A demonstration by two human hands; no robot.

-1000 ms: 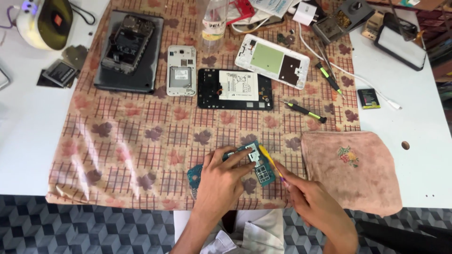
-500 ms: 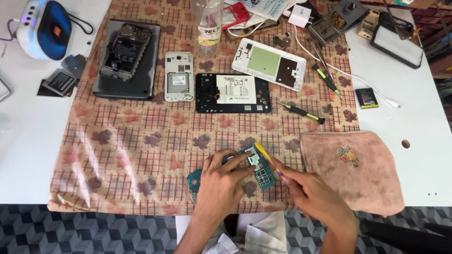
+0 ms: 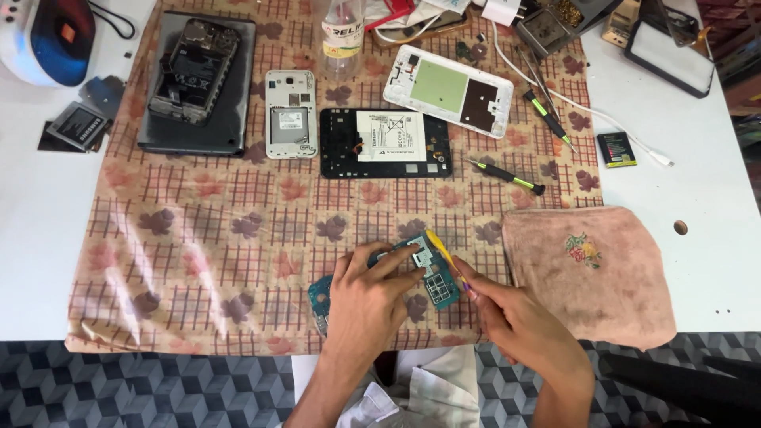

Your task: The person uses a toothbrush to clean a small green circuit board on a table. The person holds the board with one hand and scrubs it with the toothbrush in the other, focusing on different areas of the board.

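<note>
Head view: your left hand [image 3: 369, 297] pins the teal circuit board [image 3: 434, 273] to the checked cloth [image 3: 238, 238] at six o'clock, fingers pressed flat. Your right hand [image 3: 515, 325], at five o'clock, pinches a yellow pry tool [image 3: 444, 252], tip on the board. Since a second ago both holds persist; only the view shifted, so prying goes on.

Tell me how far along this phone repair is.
Done: several phones lie opened, like the black phone frame with its battery showing. In hand: the left hand pins a teal circuit board to the cloth while the right hand works a yellow tool on it. Left: nothing is reassembled.
</note>
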